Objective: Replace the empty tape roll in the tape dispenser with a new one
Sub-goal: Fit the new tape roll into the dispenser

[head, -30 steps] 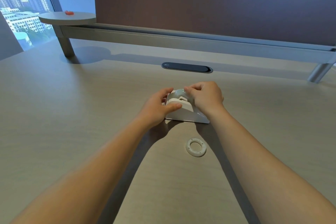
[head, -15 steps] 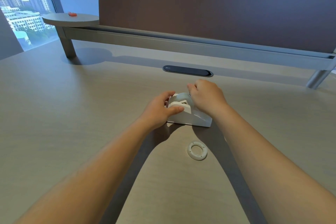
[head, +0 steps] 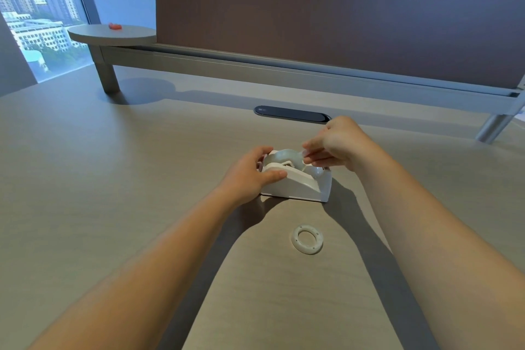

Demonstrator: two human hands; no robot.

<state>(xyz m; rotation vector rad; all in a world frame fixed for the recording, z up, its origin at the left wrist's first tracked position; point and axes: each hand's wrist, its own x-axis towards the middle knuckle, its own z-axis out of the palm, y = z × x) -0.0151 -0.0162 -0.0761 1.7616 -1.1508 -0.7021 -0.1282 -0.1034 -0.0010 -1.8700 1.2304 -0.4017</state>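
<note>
A: From the head view, where is the tape dispenser sitting?

B: It is standing mid-tabletop, with wide bare wood-grain surface lying open to the left and toward the near edge. Behind it, a dark oval cable slot is lying flush, and a grey rail is running under a brown partition.

A: And the hands?

B: The left hand is clamping the dispenser's rounded white plastic body, thumb on the near side. The right hand is pinching its grip together on the translucent tape end above the new roll seated in the cradle.

A: The old one?

B: The empty core, a thin white ring, is lying flat nearer the person, well apart from the dispenser, between the forearms.
</note>
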